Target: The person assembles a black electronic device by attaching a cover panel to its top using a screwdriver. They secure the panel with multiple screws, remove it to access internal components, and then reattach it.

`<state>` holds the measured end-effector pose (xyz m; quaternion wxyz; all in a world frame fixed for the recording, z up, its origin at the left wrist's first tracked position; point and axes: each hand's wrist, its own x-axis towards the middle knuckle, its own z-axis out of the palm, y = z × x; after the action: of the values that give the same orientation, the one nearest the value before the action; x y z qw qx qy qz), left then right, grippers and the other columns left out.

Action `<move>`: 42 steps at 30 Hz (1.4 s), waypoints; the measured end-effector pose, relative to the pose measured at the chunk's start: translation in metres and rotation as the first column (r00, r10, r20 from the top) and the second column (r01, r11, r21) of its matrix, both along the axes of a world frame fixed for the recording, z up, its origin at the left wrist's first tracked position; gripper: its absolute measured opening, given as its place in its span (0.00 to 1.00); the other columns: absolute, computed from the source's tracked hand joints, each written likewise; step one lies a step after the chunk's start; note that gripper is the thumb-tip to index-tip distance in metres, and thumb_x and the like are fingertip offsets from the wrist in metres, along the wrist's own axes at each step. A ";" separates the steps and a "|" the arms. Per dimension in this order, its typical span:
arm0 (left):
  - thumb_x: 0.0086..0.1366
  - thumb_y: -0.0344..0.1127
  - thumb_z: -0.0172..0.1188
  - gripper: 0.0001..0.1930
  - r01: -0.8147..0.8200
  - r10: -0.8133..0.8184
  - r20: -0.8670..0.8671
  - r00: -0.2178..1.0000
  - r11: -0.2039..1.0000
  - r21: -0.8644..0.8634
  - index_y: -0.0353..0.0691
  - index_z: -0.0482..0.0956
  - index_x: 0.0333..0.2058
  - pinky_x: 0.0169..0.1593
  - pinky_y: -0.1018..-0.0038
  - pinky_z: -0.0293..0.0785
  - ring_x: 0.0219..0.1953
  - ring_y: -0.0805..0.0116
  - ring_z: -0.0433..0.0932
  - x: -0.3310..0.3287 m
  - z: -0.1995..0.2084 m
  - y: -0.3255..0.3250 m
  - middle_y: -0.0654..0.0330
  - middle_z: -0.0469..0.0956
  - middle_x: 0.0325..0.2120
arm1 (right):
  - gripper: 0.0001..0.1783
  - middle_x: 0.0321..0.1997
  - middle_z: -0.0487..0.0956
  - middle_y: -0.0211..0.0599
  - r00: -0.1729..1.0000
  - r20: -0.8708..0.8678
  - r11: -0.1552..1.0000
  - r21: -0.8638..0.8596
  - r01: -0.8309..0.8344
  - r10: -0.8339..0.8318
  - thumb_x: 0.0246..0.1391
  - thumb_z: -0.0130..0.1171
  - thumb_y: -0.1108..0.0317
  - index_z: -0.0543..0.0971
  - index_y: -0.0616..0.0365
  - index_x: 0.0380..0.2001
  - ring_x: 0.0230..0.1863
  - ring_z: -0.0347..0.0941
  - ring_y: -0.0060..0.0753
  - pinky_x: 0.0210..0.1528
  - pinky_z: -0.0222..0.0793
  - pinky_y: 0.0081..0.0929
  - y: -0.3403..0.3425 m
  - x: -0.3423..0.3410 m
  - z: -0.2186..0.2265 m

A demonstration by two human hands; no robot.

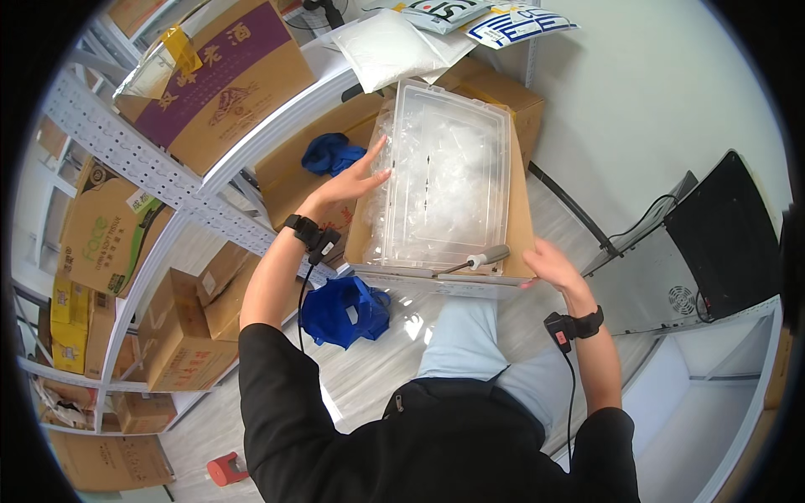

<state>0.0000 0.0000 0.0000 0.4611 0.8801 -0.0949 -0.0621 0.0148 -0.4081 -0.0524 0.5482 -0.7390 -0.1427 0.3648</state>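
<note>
An open cardboard box (520, 226) is in front of me at waist height. Inside lies a clear plastic case (449, 176) with a flat lid, and crinkled clear wrap (379, 214) shows along its left side. Across the near edge rests a screwdriver (490, 256) with a grey handle, its shaft pointing left. My left hand (356, 178) has its fingers spread at the box's left side, fingertips against the wrap. With my right hand (551, 264) I grip the box's near right corner; the fingers under it are partly hidden.
White metal shelves (189, 205) with cardboard cartons (218, 84) stand on the left. Plastic mailers (390, 50) lie beyond the box. On the floor are a blue bag (345, 312) and a red object (225, 469). A black monitor (725, 239) is at right.
</note>
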 end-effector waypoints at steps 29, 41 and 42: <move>0.60 0.42 0.53 0.29 -0.284 0.280 0.049 0.959 0.947 0.150 0.53 0.63 0.62 0.56 0.70 0.65 0.53 0.56 0.72 0.101 -0.010 0.002 0.46 0.72 0.52 | 0.18 0.32 0.79 0.42 0.980 0.200 0.968 -0.249 0.046 0.004 0.52 0.47 0.64 0.75 0.67 0.40 0.22 0.77 0.33 0.21 0.77 0.23 0.027 0.161 0.058; 0.58 0.42 0.54 0.29 -0.385 0.343 0.220 0.913 0.904 0.186 0.49 0.65 0.60 0.49 0.67 0.70 0.41 0.54 0.78 0.190 -0.062 -0.050 0.44 0.76 0.43 | 0.19 0.28 0.70 0.30 0.958 0.284 0.933 -0.335 0.131 -0.033 0.51 0.46 0.63 0.75 0.62 0.43 0.23 0.70 0.26 0.20 0.77 0.25 -0.026 0.283 0.039; 0.57 0.43 0.54 0.29 -0.398 0.370 0.174 0.913 0.900 0.176 0.48 0.67 0.59 0.48 0.66 0.70 0.39 0.53 0.78 0.201 -0.053 -0.059 0.43 0.77 0.39 | 0.22 0.37 0.73 0.31 0.968 0.253 0.906 -0.409 0.104 0.003 0.51 0.46 0.62 0.74 0.57 0.48 0.32 0.71 0.25 0.21 0.76 0.24 -0.034 0.303 0.031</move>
<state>0.2005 -0.0588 -0.0527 0.3624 0.9268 0.0564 0.0810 0.3177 -0.4417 -0.0215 0.3639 -0.8825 -0.1088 0.2774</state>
